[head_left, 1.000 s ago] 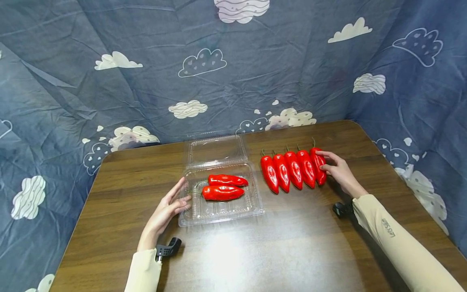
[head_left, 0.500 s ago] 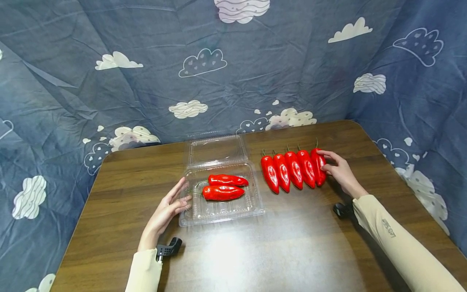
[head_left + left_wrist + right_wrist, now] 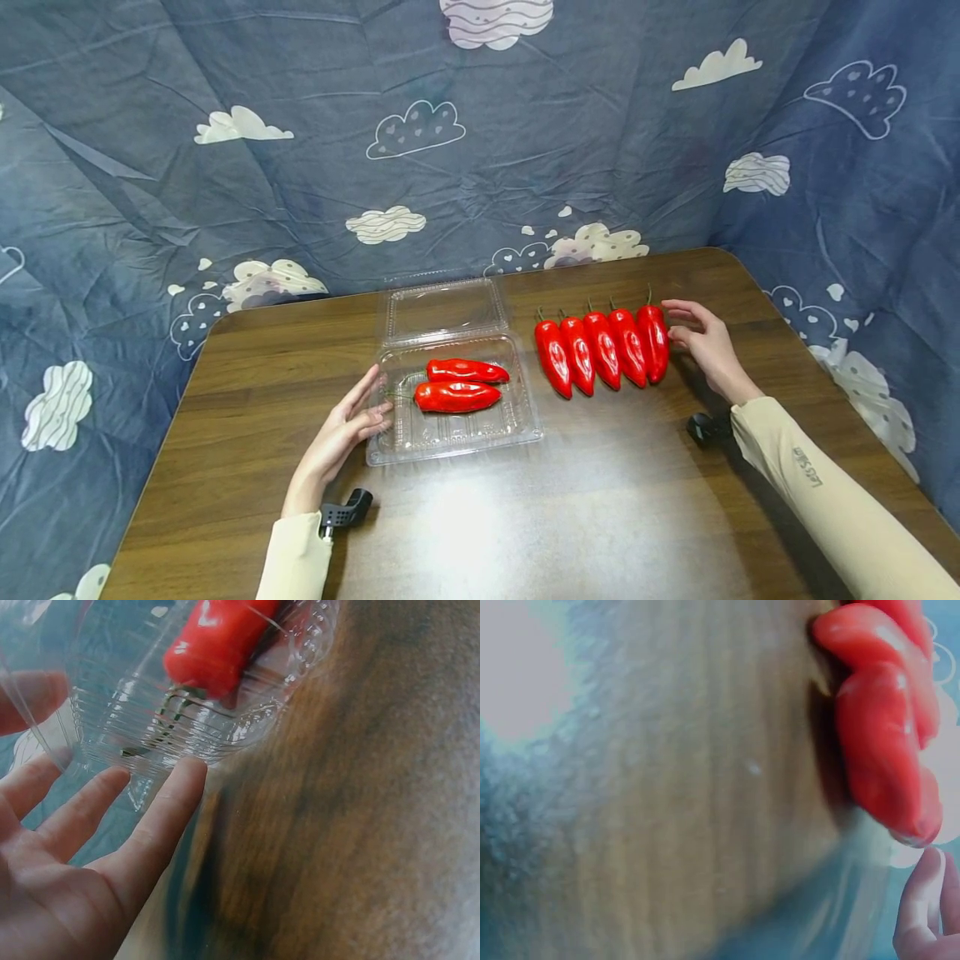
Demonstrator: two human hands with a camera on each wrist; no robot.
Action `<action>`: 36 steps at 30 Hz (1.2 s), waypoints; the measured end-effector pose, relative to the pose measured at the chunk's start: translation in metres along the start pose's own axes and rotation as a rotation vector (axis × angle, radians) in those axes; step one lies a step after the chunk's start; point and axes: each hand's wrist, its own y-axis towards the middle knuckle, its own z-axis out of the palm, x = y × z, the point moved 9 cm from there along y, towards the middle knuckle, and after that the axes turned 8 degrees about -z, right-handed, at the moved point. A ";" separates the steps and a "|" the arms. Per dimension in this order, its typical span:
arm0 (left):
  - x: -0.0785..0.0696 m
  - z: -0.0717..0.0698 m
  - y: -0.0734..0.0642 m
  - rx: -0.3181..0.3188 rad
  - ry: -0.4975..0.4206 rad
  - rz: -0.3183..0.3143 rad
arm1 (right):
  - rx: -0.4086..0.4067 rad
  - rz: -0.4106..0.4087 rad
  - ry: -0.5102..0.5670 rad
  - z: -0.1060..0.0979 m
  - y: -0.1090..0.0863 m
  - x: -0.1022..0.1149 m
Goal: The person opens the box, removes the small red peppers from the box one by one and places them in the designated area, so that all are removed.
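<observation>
In the head view my left hand (image 3: pixel 341 429) lies along the left side of a clear plastic clamshell container (image 3: pixel 525 421). Its fairly straight fingertips touch the container's ridged wall, seen close up in the left wrist view. Inside lie two red peppers, a front pepper (image 3: pixel 457 397) and a back pepper (image 3: pixel 467 371), stems pointing left. Several more red peppers stand in a row to the right, stems away from me. Just right of the row's rightmost pepper (image 3: pixel 652 343), my right hand (image 3: pixel 708 346) holds nothing, its fingers loosely bent and slightly apart from it.
Hinged behind the container, its clear lid (image 3: pixel 446 308) lies folded back toward the far edge of the wooden table (image 3: pixel 247 417). A blue cloud-print curtain (image 3: pixel 300 192) hangs behind. Black wrist cameras sit at both wrists, near the tabletop.
The rightmost pepper's stem end has shifted slightly right. My right hand has let go of that pepper and drawn a little to the right. The left hand has stayed put.
</observation>
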 end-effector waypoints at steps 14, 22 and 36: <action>-0.001 0.000 0.000 -0.002 0.016 -0.008 | 0.104 -0.051 0.084 0.035 0.002 0.032; -0.001 0.000 0.000 0.006 0.018 -0.002 | 0.185 -0.069 0.130 0.065 0.000 0.050; -0.001 0.000 0.000 0.004 0.015 -0.001 | 0.310 -0.042 0.156 0.115 -0.002 0.069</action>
